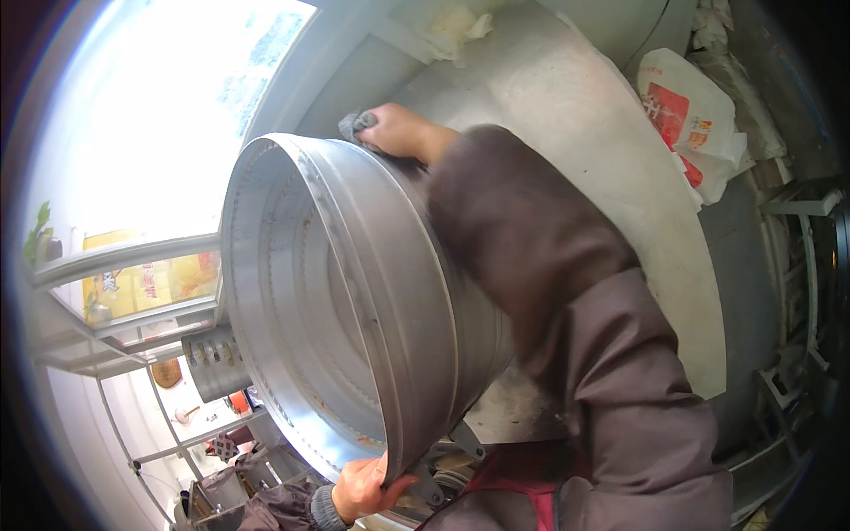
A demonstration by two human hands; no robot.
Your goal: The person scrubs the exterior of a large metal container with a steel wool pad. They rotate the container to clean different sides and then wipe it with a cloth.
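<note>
A large round metal vessel (425, 265), like a steamer tier, is tipped on its side with its open mouth facing left. Brownish stains mark the seams inside it. My left hand (365, 488) grips the lower part of its rim, thumb and fingers on either side of the metal edge. At the upper far side of the outer wall, my right hand (402, 129) clutches a crumpled grey cloth (355, 125). My right forearm crosses over the vessel and hides part of its base end.
Beneath lies a metal worktop (651, 239). A white plastic bag with red print (694, 133) rests beyond its right edge. A bright window (153, 113), a glass-sided frame (126, 259) and a stack of metal steamers (212, 365) are at left. A pale cloth (458, 30) sits at the top.
</note>
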